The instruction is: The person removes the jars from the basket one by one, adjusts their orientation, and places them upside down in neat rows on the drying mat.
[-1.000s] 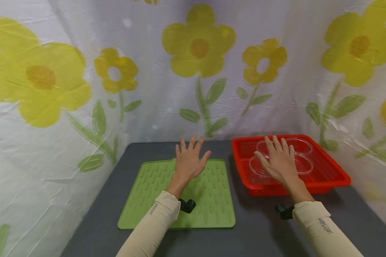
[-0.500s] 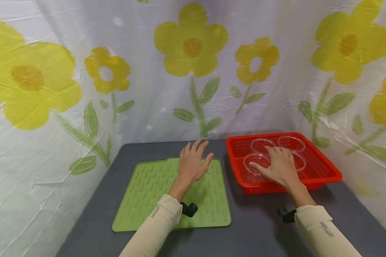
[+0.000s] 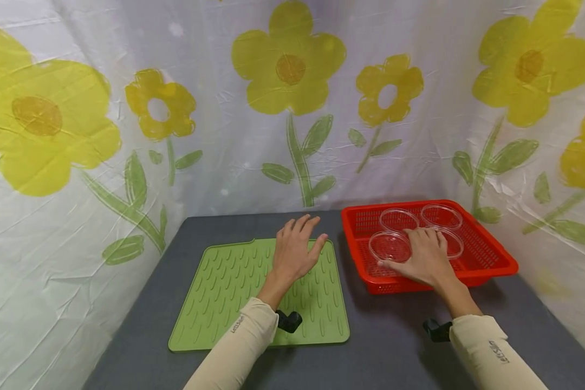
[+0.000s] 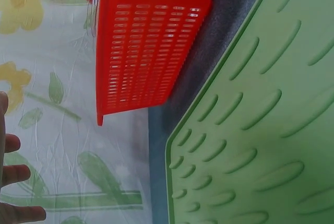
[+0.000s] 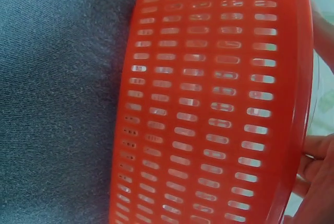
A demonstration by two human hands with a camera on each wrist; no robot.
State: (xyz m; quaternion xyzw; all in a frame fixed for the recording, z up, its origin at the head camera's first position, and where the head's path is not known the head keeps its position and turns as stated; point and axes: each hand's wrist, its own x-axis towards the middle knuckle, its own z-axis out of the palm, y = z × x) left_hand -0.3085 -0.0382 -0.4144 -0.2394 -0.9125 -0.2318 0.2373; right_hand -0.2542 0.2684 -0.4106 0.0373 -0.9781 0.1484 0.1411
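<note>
Several clear round dishes stand in the red plastic basket [image 3: 487, 254] at the right of the head view. My right hand [image 3: 425, 259] is over the basket's front part, fingers bent and thumb spread. Its thumb lies by the near rim of the front left clear dish [image 3: 389, 246], its fingertips by that dish's right side; contact is unclear. The front right clear dish [image 3: 454, 244] is partly behind the hand. Above the green ridged mat [image 3: 214, 303] hovers my left hand [image 3: 292, 252], fingers loosely bent and holding nothing. Part of it shows in the left wrist view.
The dark grey table [image 3: 380, 346] carries the mat on the left and the basket on the right. Two more dishes, a back left dish [image 3: 398, 219] and a back right dish [image 3: 441, 215], sit farther back. A flowered curtain [image 3: 253, 146] encloses the table's back and sides.
My right hand has lowered toward the front left dish, its fingers bending from straight. My left hand's fingers have relaxed from a wide spread. The head view has shifted slightly right.
</note>
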